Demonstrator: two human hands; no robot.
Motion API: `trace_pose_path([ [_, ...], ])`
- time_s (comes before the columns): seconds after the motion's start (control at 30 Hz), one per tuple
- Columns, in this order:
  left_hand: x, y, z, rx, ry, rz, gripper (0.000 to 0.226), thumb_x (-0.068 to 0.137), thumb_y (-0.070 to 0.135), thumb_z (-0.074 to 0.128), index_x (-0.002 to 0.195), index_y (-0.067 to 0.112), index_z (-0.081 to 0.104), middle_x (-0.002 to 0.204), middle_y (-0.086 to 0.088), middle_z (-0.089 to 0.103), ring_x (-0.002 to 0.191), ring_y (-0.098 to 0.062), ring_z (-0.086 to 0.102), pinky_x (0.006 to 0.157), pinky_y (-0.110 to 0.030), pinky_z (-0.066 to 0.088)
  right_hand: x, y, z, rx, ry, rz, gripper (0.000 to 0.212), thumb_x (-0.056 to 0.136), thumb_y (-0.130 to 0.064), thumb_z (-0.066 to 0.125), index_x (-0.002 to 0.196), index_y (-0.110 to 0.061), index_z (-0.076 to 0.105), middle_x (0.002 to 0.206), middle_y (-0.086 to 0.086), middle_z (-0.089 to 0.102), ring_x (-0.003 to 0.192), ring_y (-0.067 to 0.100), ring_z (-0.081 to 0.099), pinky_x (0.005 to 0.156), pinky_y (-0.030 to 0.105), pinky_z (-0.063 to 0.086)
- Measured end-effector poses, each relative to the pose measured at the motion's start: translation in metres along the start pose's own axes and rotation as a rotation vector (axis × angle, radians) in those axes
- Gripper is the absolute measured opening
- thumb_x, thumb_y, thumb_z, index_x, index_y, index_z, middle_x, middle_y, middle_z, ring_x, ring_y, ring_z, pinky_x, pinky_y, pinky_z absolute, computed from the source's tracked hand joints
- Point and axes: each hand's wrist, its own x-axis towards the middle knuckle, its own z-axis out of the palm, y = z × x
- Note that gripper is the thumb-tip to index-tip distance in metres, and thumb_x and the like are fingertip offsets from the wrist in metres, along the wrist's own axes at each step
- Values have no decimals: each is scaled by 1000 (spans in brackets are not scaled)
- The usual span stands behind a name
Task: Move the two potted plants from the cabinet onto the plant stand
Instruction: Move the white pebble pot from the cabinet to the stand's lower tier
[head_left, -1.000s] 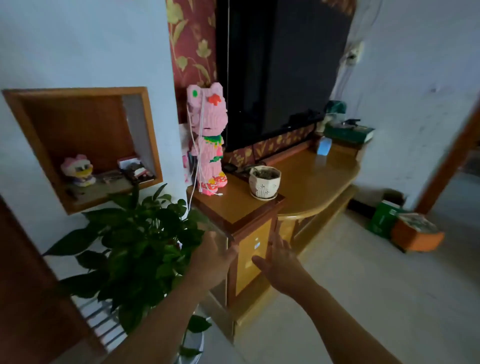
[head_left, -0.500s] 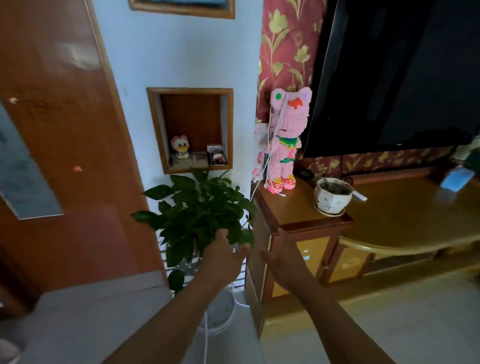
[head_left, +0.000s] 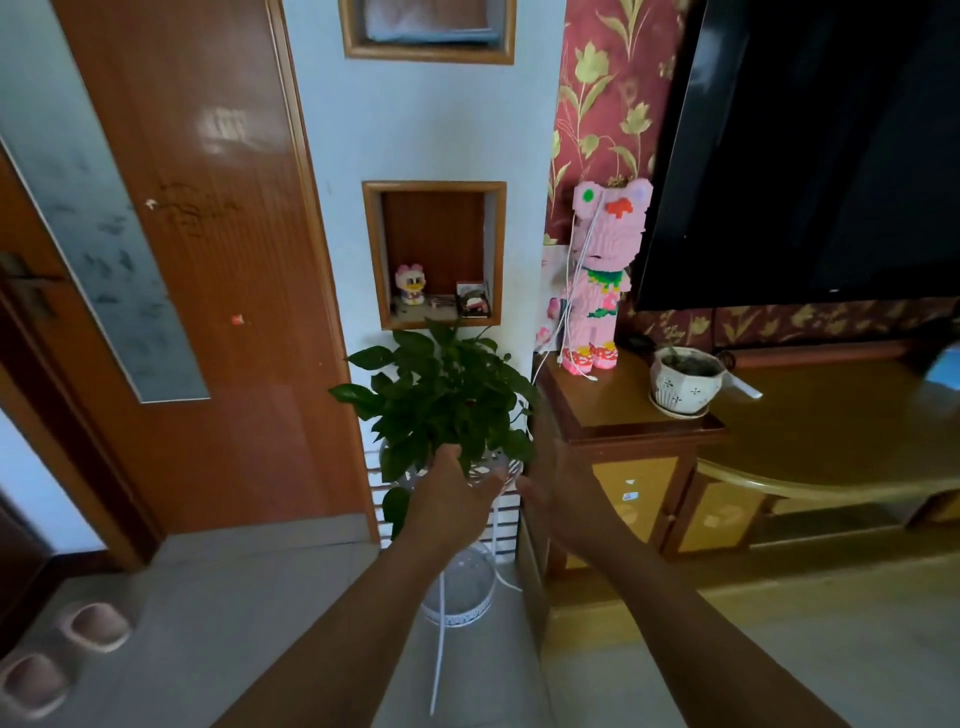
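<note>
A leafy green potted plant (head_left: 447, 395) stands on the top tier of the white plant stand (head_left: 460, 597), left of the wooden cabinet (head_left: 623, 415). My left hand (head_left: 449, 499) is in front of its pot, fingers apart and reaching toward the rim. My right hand (head_left: 558, 493) is held flat and open just right of the pot. Nothing is gripped by either hand. A small white ceramic pot (head_left: 685, 384) with dark soil sits on a saucer on the cabinet top, well away from both hands.
A pink block figure (head_left: 597, 280) with white cables stands on the cabinet beside a large dark TV (head_left: 805, 156). A wooden door (head_left: 208, 260) is at left and a wall niche (head_left: 434, 254) above the plant. Slippers (head_left: 93, 626) lie at lower left.
The view has swung left and pulled back, bringing the door and wall into sight. Both hands stay open around the leafy plant's pot on the stand.
</note>
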Motion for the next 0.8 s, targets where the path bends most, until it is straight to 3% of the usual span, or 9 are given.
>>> trace_pose_path([
  [0.1, -9, 16, 23, -3, 70, -15, 65, 87, 44, 54, 141, 17, 30, 143, -9, 46, 121, -25, 52, 89, -31, 45, -2, 20, -18, 13, -41, -39, 61, 91, -44, 50, 141, -13, 36, 148, 9, 40, 134, 27, 42, 108, 46, 39],
  [0.17, -11, 26, 39, -5, 113, -20, 62, 87, 42, 55, 139, 16, 33, 135, -9, 53, 100, -16, 57, 68, -17, 46, -2, 34, -30, 27, -30, -43, 63, 90, -47, 49, 140, -12, 34, 147, 11, 40, 134, 28, 40, 109, 47, 37],
  [0.23, -16, 41, 65, -41, 134, -22, 55, 86, 42, 57, 131, 14, 41, 120, -4, 60, 88, -13, 59, 60, -22, 45, -4, 54, -48, 54, -12, -48, 69, 89, -50, 50, 143, -11, 29, 150, 13, 35, 137, 28, 34, 113, 43, 32],
  [0.33, -27, 63, 108, -52, 162, -18, 57, 85, 43, 59, 131, 13, 42, 126, -4, 59, 107, -20, 58, 79, -26, 44, -4, 91, -76, 46, -49, -65, 89, 85, -58, 52, 149, -10, 12, 158, 13, 19, 144, 27, 19, 114, 39, 23],
  [0.47, -33, 94, 158, -40, 169, 1, 66, 87, 38, 58, 141, 11, 34, 143, -9, 48, 128, -27, 49, 105, -40, 41, 6, 138, -116, 46, -73, -38, 90, 85, -47, 60, 149, -9, 10, 158, 14, 18, 145, 27, 17, 115, 38, 22],
  [0.7, 11, 130, 216, -27, 208, -61, 65, 85, 42, 59, 136, 9, 37, 135, -13, 54, 122, -28, 53, 96, -37, 43, 41, 192, -150, 116, -98, 15, 91, 84, -49, 61, 150, -14, 8, 158, 12, 14, 145, 27, 17, 113, 40, 25],
  [0.8, 44, 138, 239, -80, 175, -63, 62, 84, 43, 61, 131, 10, 39, 123, -11, 61, 112, -27, 60, 83, -34, 48, 66, 216, -161, 98, -94, 50, 92, 83, -51, 60, 150, -16, 7, 159, 11, 13, 145, 27, 18, 112, 40, 26],
])
